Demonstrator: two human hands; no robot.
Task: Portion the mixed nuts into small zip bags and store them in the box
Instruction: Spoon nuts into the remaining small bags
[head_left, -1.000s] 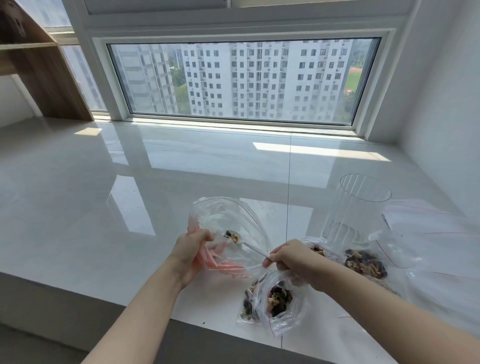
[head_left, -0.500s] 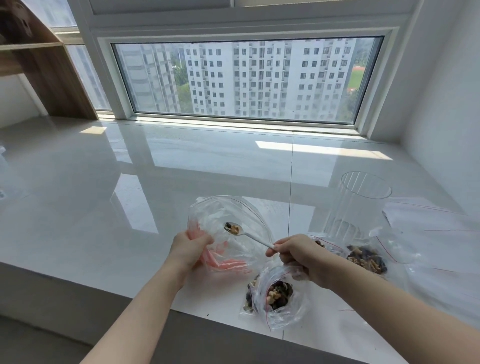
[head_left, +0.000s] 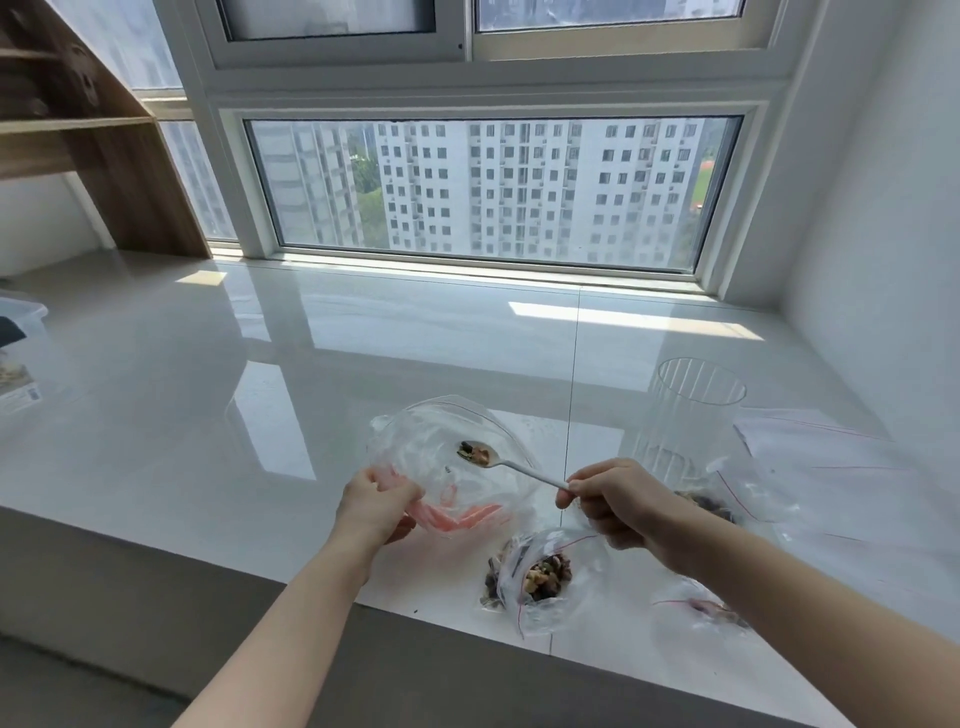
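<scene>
Mixed nuts (head_left: 474, 453) sit in the bowl of a white spoon (head_left: 511, 464) over the mouth of an open zip bag (head_left: 447, 467). Right hand (head_left: 610, 501) fingers pinch the spoon's handle; left hand (head_left: 376, 506) fingers clutch the bag's edge above the desk (head_left: 208, 395). A filled bag (head_left: 540, 577) lies nearby.

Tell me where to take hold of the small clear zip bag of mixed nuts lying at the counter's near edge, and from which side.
Grip the small clear zip bag of mixed nuts by its empty upper film near the red zip line, probably from above and the right. The nuts sit bunched low in the middle, so the flat plastic above them should pinch cleanly. The right hand, now holding the white spoon, is closest.
</scene>
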